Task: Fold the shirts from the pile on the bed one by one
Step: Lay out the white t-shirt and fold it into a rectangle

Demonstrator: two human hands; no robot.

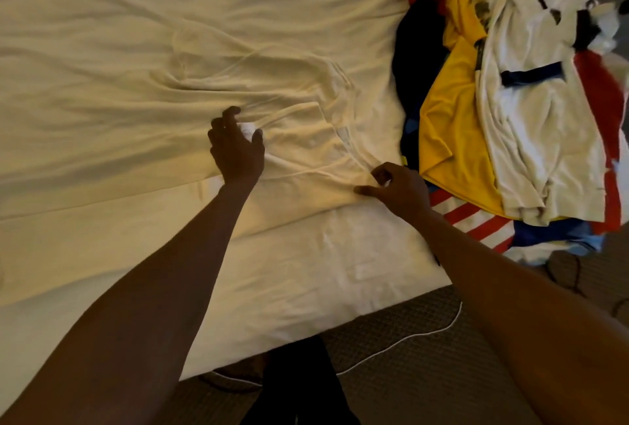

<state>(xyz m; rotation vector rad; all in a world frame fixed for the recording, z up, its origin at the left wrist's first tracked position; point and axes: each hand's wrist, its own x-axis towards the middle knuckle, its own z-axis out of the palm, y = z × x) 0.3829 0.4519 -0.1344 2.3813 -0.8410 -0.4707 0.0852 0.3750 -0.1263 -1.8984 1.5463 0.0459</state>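
So closest to the camera is the white mattress edge (306,271), with both arms reaching over it. The right hand (401,188) has its thumb and forefinger pinching the near edge of a pale cream cotton shirt (292,125). The other fingers are curled in, and my guess is it's pinning that corner so it doesn't slide. A bit further in, the left hand (236,152) has its fingers curled round a bunched wad of the same shirt, probably to tug it flat before any fold. The shirt lies crumpled between and just beyond both sets of fingers. It's hard to pick out against the wrinkled cream bed sheet (102,50) stretching away past the left fingers. Beyond the right fingers sits the jumbled pile of yellow, white, red and navy shirts (476,101), waiting its turn.
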